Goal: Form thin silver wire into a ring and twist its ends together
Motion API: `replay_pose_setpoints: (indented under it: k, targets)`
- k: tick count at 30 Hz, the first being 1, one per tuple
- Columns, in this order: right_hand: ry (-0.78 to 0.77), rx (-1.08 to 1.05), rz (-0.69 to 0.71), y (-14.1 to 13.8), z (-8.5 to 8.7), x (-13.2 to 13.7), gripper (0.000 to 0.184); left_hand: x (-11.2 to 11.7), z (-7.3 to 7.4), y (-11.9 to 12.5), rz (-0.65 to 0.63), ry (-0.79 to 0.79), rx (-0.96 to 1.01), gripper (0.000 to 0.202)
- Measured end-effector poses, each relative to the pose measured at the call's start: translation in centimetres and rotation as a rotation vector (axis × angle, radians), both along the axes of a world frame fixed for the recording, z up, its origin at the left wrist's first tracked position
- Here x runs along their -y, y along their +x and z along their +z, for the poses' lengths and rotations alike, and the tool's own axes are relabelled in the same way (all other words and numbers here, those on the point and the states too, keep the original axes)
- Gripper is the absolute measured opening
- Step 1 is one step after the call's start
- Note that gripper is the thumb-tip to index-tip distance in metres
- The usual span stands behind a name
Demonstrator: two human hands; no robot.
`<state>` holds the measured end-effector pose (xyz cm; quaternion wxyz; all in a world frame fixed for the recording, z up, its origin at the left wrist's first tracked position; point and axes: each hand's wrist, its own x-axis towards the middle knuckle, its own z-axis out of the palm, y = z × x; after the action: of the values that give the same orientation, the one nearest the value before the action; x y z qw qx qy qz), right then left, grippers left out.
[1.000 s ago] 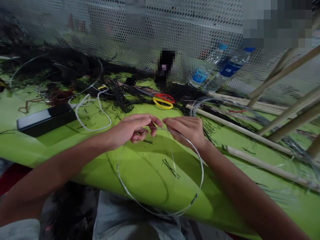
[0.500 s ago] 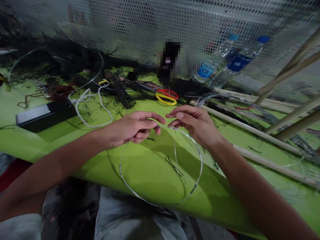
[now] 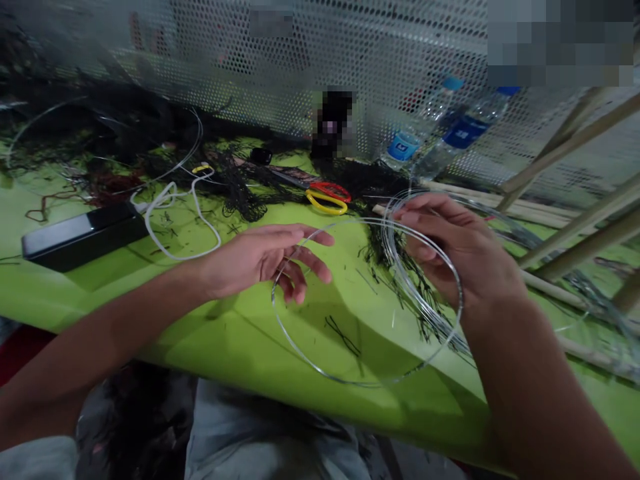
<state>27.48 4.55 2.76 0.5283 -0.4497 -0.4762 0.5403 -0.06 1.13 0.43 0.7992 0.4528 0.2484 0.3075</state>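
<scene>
A thin silver wire hoop [image 3: 320, 369] hangs over the green table [image 3: 260, 333] in front of me. My right hand [image 3: 460, 250] pinches its upper right rim, fingers curled round the wire. My left hand [image 3: 265, 257] is beside the hoop's left rim with its fingers loosely spread, holding nothing. A stack of similar wire rings [image 3: 400, 267] lies on the table just under my right hand.
Red and yellow scissors [image 3: 327, 197] lie behind the hoop amid black netting [image 3: 240, 180]. A black phone [image 3: 80, 233] and white cable [image 3: 175, 213] sit at left. Two water bottles [image 3: 440, 133] lean against the perforated screen [image 3: 350, 60]. Wooden sticks [image 3: 575, 193] lie at right.
My right hand has carried the hoop to the right and up. My left hand has let go of the wire and its fingers have spread.
</scene>
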Motion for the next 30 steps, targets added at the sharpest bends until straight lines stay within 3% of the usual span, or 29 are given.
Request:
replay_pose_setpoints:
  k: [13,21,26,30]
  targets:
    - [0.064,0.001,-0.168,1.4,1.5,-0.2,0.019,-0.3,-0.4,0.1,0.065,0.045,-0.039,0.03]
    - [0.193,0.081,-0.057,0.7,0.8,0.4,0.012,0.1,-0.1,0.1,0.156,0.083,-0.087,0.025]
    - [0.316,0.187,0.114,-0.5,0.0,1.5,0.009,0.6,-0.1,0.4,0.045,0.21,-0.215,0.02]
    - [0.293,0.214,0.214,-1.2,-0.5,2.3,0.013,1.0,0.1,0.8,0.015,0.231,-0.307,0.017]
